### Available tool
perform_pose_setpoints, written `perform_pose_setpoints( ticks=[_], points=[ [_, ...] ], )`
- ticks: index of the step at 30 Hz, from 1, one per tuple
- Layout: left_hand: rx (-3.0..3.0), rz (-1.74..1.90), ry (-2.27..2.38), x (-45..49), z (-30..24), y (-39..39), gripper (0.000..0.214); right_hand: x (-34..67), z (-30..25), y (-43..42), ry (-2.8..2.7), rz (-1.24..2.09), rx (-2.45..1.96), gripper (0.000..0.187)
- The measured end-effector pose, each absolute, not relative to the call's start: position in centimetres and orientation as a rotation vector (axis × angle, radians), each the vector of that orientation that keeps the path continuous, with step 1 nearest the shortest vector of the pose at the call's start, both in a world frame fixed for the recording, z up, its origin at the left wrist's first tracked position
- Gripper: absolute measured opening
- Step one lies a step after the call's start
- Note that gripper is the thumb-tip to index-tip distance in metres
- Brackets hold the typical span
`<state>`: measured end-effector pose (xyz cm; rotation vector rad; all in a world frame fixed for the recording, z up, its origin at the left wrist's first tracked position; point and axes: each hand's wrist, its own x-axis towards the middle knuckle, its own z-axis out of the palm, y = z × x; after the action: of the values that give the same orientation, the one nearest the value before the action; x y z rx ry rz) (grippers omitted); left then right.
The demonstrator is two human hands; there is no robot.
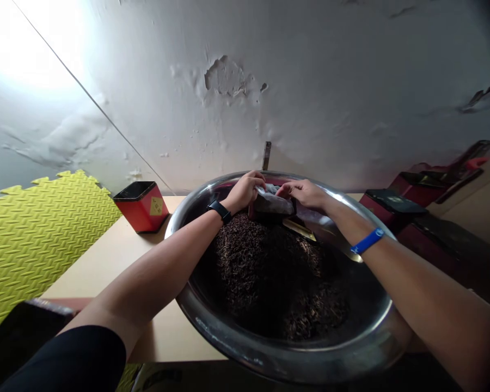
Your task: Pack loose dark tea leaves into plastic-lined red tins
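A big steel basin [294,359] full of dark loose tea leaves [277,277] sits on a pale table before me. At its far side both hands grip a silvery grey bag [271,202] that stands in a red tin. My left hand [245,191], with a black watch on the wrist, is closed on the bag's left edge. From the other side my right hand [302,193], above a blue wristband, pinches the bag's right edge. A golden scoop [300,230] lies on the leaves just below the bag.
An open red tin [142,207] stands on the table [118,256] left of the basin. Yellow foam mats [36,234] lean at the far left. Red and black boxes [392,204] are stacked at the right. A peeling white wall rises behind.
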<state>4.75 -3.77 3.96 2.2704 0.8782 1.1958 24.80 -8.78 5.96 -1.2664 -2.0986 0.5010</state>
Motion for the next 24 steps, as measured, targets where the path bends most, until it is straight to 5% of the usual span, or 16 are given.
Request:
perform_pose_setpoints(
  ticks=[5, 11, 16, 20, 24],
  points=[
    [2.493, 1.19, 0.85, 4.9, 5.0, -5.0, 0.026, 25.3, 4.4, -7.5, -2.125, -0.139, -1.509, 0.019],
    [2.537, 1.194, 0.696, 5.5, 5.7, -5.8, 0.023, 24.8, 3.4, -7.5, -2.003, -0.198, -1.561, 0.058],
    [2.418, 1.297, 0.984, 6.2, 5.2, -5.6, 0.015, 24.1, 3.7, -8.0, -1.991, -0.308, -1.5, 0.031],
    [2.459, 1.245, 0.883, 6.5, 4.4, -5.1, 0.029, 23.2, 3.6, -8.1, -1.929, -0.461, -1.588, 0.018],
    [2.532, 1.232, 0.795, 6.1, 4.2, -4.6, 0.036, 22.5, 3.8, -7.8, -1.904, -0.459, -1.606, 0.023]
  ],
)
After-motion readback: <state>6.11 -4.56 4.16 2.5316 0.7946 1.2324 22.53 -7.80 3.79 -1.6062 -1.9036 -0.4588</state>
